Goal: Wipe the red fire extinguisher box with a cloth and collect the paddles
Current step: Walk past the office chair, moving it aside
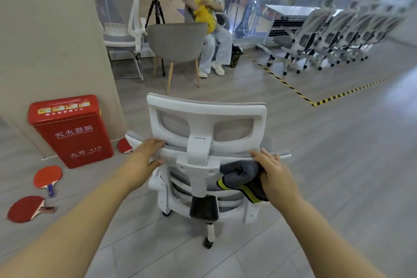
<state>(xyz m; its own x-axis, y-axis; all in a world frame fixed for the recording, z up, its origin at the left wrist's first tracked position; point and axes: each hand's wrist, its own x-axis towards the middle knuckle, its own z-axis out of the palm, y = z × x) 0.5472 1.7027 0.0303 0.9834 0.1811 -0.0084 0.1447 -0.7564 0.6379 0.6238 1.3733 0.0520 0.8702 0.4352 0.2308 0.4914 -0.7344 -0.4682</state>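
- The box [72, 133] stands on the floor [338, 165] against a pillar [45, 40]. It is to the left of both hands and slightly ahead of them, with its long axis upright.
- The left hand [147, 156] is the nearer one to the box. Its fingers [158, 142] are curled over the top rail of a chair [205, 117], with the thumb under the rail.
- The right hand [274, 176] is on the far side, well apart from the box. It holds the cloth [241, 174] bunched against the chair back, fingers [262, 156] lying over it and the rail.
- In my judgement the cloth has to travel left across the chair to reach the box, so the chair probably needs to be cleared first.
- The box is red, with white characters on its front and a yellow-patterned label on the lid. The lid is closed.
- The cloth is grey with a yellow and black edge.
- Three paddles lie flat on the floor, all red-faced and all on the left-hand side:
- The back paddle [124, 145] is just beside the box's right foot and partly hidden by the chair.
- The middle paddle [47, 176] is in front of the box, with its purple handle pointing toward the person.
- The front paddle [26, 209] is nearest the person, with its handle pointing right.
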